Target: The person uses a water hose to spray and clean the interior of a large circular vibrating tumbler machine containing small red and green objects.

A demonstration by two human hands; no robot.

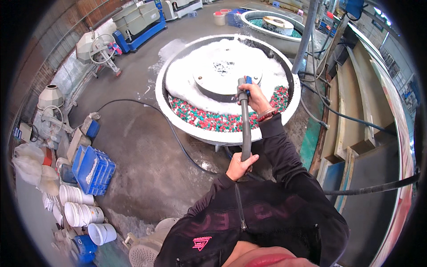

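Both my hands hold a grey hose (pixel 246 129) that reaches over a large round tub (pixel 161 95) in front of me. My right hand (pixel 257 98), with a red beaded bracelet at the wrist, closes round its far end, by a valve with a blue handle (pixel 248 80). Lower down, my left hand (pixel 240 167) wraps round the same hose. White foam (pixel 182 82) covers most of the tub's inside and its raised centre. Small red, green and white pieces (pixel 204 118) show along the near side. Whether water leaves the hose, I cannot tell.
A second round tub (pixel 293 42) stands behind at the right. A black hose (pixel 171 127) crosses the wet floor. Blue crates (pixel 98 171) and white buckets (pixel 82 214) line the left. Grey barrel machines (pixel 95 48) stand further back; metal troughs (pixel 340 107) run along the right.
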